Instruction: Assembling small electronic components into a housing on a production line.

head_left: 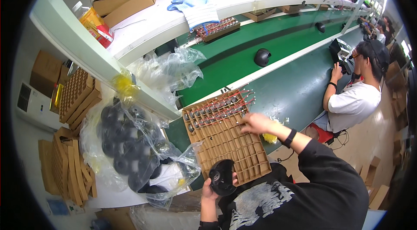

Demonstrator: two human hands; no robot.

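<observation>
My left hand [209,191] grips a black, hollow, rounded plastic shell [222,177] by its lower edge, above the near edge of a divided cardboard tray [226,152]. Over the tray's right side is my right hand [257,124], fingers drawn together in a pinch; whatever they hold is too small to make out. Small round metal parts with red wires [217,107] fill the tray's far rows. The compartments nearer me show bare cardboard.
Bagged black shells [130,143] lie at left, beside stacked cardboard dividers [71,169]. Beyond the tray runs a green conveyor belt [230,62] carrying a black shell [262,57]. A white upright post [82,43] stands at left. A co-worker [356,95] sits at right.
</observation>
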